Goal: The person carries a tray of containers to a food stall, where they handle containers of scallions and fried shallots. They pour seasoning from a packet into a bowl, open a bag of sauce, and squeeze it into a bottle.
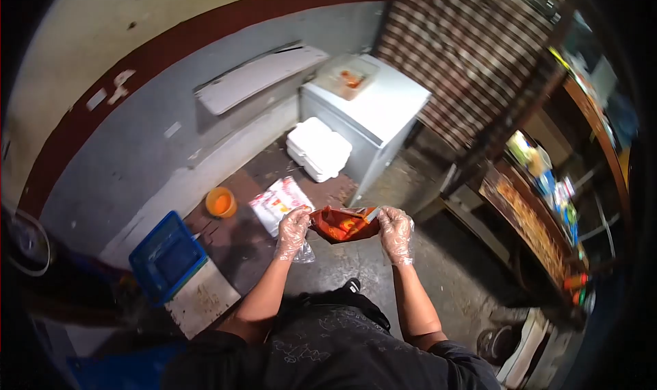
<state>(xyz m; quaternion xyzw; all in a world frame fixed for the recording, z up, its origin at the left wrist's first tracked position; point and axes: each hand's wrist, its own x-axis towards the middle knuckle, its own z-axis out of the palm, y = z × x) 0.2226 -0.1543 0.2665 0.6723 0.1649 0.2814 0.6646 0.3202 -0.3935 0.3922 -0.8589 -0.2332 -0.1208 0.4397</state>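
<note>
A red and orange plastic pouch (345, 225) is stretched between my hands, in front of my body. My left hand (294, 230), in a clear plastic glove, grips its left edge. On the right edge my right hand (396, 234) is closed, gloved the same way. The pouch's upper rim looks parted, and what is inside cannot be made out. Just beyond my left hand, a white printed packet (279, 204) with red marks lies on a low dark surface. An orange tub (221, 202) stands left of that packet.
White foam boxes (319, 149) sit beside a white cabinet (383, 106), which bears a clear container (347, 77) of reddish food. A blue tray (168, 258) rests at the left. Cluttered wooden shelves (527, 212) stand at the right. A checked curtain (465, 54) hangs behind.
</note>
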